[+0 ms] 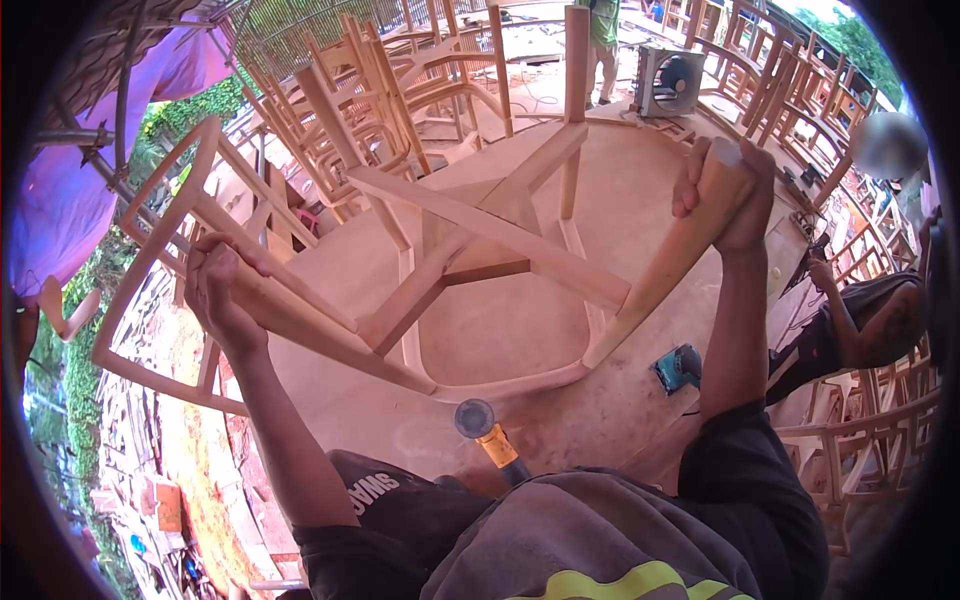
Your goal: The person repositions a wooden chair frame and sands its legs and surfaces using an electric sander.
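Observation:
An unfinished wooden chair frame (580, 276) stands upside down in front of me, its legs up and its rounded seat rim low. Crossed braces with a block under the crossing join the legs. My left hand (222, 290) is wrapped round the near left leg. My right hand (738, 192) grips the near right leg close to its end. Below the seat rim, near my lap, is a yellow and black power tool (490, 438) with a round grey end. A teal power sander (677, 369) lies on the work surface by my right forearm.
Another chair frame (118, 300) stands at the left. Stacked frames (385, 95) rise behind, with more at the right (780, 75). A fan in a box housing (668, 82) sits at the back. A co-worker (875, 320) is at the right; another person (602, 45) stands behind.

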The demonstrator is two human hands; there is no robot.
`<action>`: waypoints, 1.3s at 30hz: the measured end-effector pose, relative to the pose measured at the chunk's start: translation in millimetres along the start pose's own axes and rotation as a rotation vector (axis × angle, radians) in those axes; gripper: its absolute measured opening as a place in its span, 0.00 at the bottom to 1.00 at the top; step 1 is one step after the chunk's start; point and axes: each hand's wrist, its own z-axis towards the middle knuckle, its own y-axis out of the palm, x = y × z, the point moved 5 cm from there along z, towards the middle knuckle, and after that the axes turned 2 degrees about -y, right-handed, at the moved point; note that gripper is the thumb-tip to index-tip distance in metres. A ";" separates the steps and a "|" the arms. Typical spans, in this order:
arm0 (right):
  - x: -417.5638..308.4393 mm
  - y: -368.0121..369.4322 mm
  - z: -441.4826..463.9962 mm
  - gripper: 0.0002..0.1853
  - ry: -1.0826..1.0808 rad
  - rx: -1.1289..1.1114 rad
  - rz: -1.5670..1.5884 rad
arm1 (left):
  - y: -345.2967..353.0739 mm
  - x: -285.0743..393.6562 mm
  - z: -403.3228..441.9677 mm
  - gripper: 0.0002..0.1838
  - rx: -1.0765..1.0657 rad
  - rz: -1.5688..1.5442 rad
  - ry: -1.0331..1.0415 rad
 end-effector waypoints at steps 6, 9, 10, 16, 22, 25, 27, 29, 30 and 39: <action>12.5 7.9 -31.0 0.28 -0.287 0.503 -0.061 | -4.2 -5.9 4.6 0.18 0.016 -0.068 -0.013; 27.6 3.2 -50.8 0.13 -0.408 0.650 -0.548 | -3.0 -7.7 5.2 0.18 0.029 -0.079 -0.029; 27.2 1.4 -49.0 0.13 -0.403 0.651 -0.555 | -3.3 -8.9 6.1 0.19 0.028 -0.092 -0.037; 32.5 -30.7 -26.7 0.12 -0.327 0.724 -0.620 | 11.1 -16.0 5.0 0.22 0.005 -0.029 0.051; 43.4 -71.5 13.3 0.14 -0.385 0.636 -0.606 | 47.6 -9.7 5.9 0.13 0.053 -0.170 0.173; 53.5 -118.6 40.3 0.18 -0.345 0.627 -0.617 | 85.3 -5.9 -1.2 0.14 0.107 -0.125 0.279; 66.0 -189.4 76.8 0.26 -0.383 0.597 -0.954 | 116.7 1.9 -12.0 0.15 0.135 0.004 0.174; 70.2 -232.5 101.4 0.39 -0.115 0.618 -1.346 | 143.6 9.1 -20.5 0.23 0.099 0.046 0.083; 76.2 -217.9 94.8 0.42 -0.231 0.665 -1.463 | 154.2 14.0 -26.1 0.29 -0.001 0.008 0.081; 79.3 139.9 -84.7 0.46 -0.407 0.310 -0.583 | 219.1 57.6 -112.9 0.42 -0.941 -0.218 0.274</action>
